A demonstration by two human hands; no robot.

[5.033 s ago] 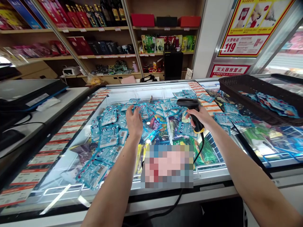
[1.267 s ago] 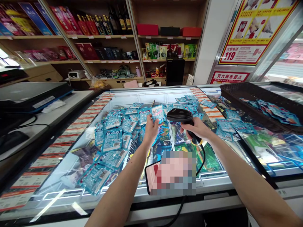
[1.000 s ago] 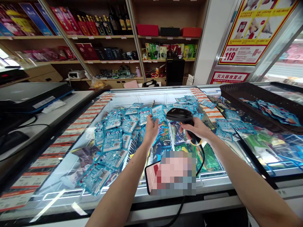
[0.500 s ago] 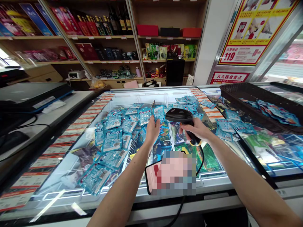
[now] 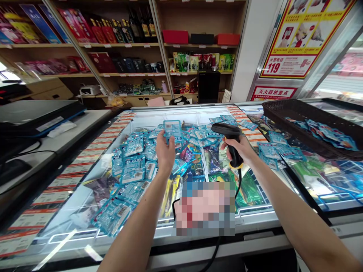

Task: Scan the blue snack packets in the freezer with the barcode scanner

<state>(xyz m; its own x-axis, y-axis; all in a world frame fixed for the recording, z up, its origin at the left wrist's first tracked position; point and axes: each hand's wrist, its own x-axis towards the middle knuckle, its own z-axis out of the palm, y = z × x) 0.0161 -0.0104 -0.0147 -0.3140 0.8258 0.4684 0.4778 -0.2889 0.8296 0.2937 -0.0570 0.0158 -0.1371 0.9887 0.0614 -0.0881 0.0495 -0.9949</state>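
The head view looks down on a glass-topped chest freezer (image 5: 170, 107) heaped with blue packets (image 5: 133, 166). The hands are apart: the left hand (image 5: 165, 154) pinches one blue packet (image 5: 172, 128) at its fingertips above the heap, and the right hand (image 5: 236, 151) grips a black barcode scanner (image 5: 231, 141). A dark basket (image 5: 295, 117) of packets sits right, a white counter (image 5: 79, 121) left, and wooden shelves (image 5: 119, 44) stand behind.

1. Wooden wall shelves (image 5: 124, 44) stood across the back, stocked with boxes and bottles.
2. A white pillar (image 5: 255, 49) rose right of them, beside a yellow-and-red poster (image 5: 286, 39).
3. A white tabletop (image 5: 70, 124) ran along the left.
4. A bright glass panel (image 5: 340, 71) filled the far right.
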